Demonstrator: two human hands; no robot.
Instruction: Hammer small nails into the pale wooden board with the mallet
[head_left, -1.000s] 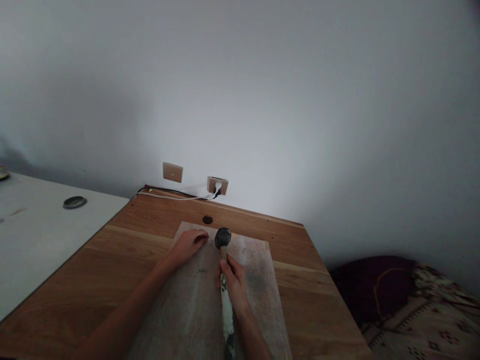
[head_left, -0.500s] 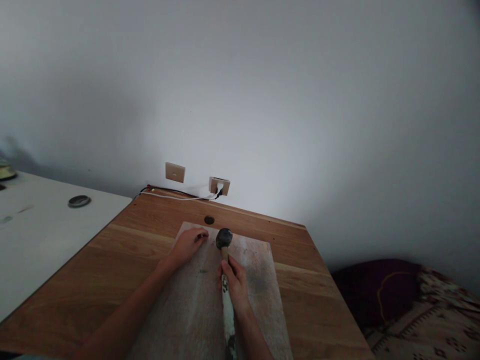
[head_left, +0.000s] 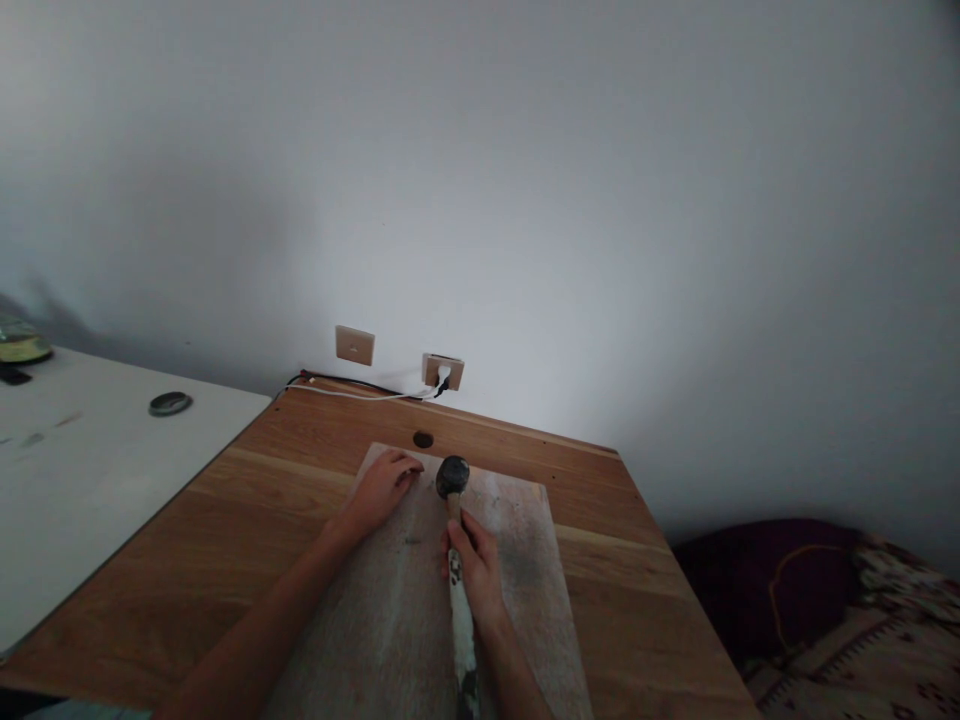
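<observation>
A worn grey board (head_left: 517,560) lies on a wooden table (head_left: 285,470). My right hand (head_left: 474,565) is wrapped round the pale, stained handle of a hammer (head_left: 454,500). Its dark round head rests near the board's far edge. My left hand (head_left: 384,483) lies on the board just left of the hammer head, fingers curled and pinched together at the tips. What they pinch, if anything, is too small to see.
A white table (head_left: 82,480) adjoins on the left, with a small round dark lid (head_left: 170,403) and a greenish object (head_left: 22,343) on it. Wall sockets (head_left: 442,371) with cables sit behind the wooden table. A dark cushion (head_left: 765,580) and patterned fabric (head_left: 862,640) lie at the right.
The view has shifted slightly; both hands and the hammer hold nearly the same pose on the board.
</observation>
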